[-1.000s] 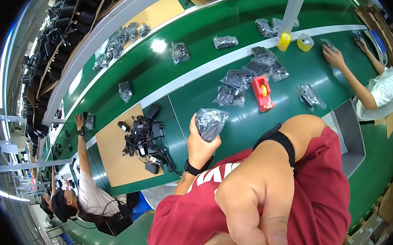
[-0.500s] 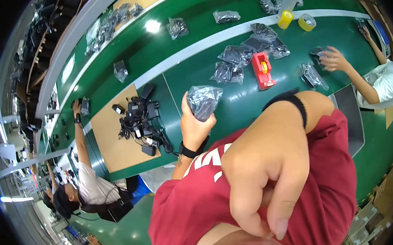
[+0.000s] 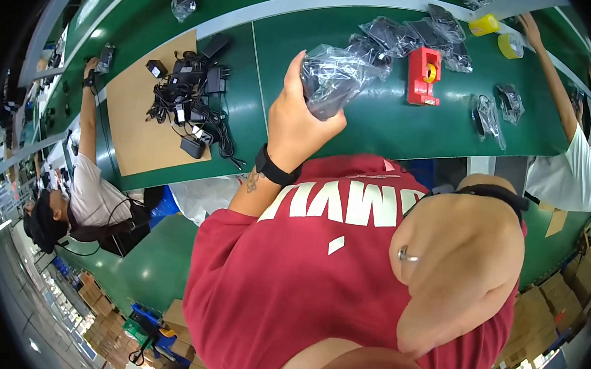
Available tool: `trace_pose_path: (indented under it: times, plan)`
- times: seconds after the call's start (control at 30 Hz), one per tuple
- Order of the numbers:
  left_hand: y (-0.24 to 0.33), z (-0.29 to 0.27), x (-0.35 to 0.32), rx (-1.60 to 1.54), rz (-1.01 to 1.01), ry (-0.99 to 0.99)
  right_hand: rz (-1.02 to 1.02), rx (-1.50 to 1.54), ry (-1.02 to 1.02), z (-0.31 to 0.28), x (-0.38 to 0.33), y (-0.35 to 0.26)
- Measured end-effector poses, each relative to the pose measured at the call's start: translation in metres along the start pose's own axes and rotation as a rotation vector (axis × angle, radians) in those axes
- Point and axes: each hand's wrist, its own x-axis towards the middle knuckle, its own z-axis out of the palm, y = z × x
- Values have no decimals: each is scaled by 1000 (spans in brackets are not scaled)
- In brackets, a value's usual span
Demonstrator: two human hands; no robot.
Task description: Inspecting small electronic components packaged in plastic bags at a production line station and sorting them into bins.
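I see the left hand [image 3: 300,120] clamped around a clear plastic bag holding a dark adapter [image 3: 334,77] — raised over the green workbench [image 3: 381,129]. The red tape dispenser [image 3: 423,73] sits at its three o'clock. The right hand [image 3: 458,264] is near the lens, fingers curled together, holding nothing visible.

Bright overhead light, heavy fisheye edge distortion.

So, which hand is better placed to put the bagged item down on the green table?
Probably the left hand: it grips the clear bag above the green table. The right hand is near the camera.
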Motion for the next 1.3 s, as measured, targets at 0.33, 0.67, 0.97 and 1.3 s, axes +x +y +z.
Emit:
trace_pose_path:
  times: [0.33,0.67,0.97,1.3]
  plan:
    - [-4,10,7,-68,44,179,546,-903,938,-37,-14,103]
    - [-10,12,9,35,64,260,651,-970,1063,-56,-29,127]
    - [-10,14,7,67,46,251,777,-1010,1017,-68,-31,132]
    - [-15,8,3,-211,-105,68,814,-814,768,-85,-56,118]
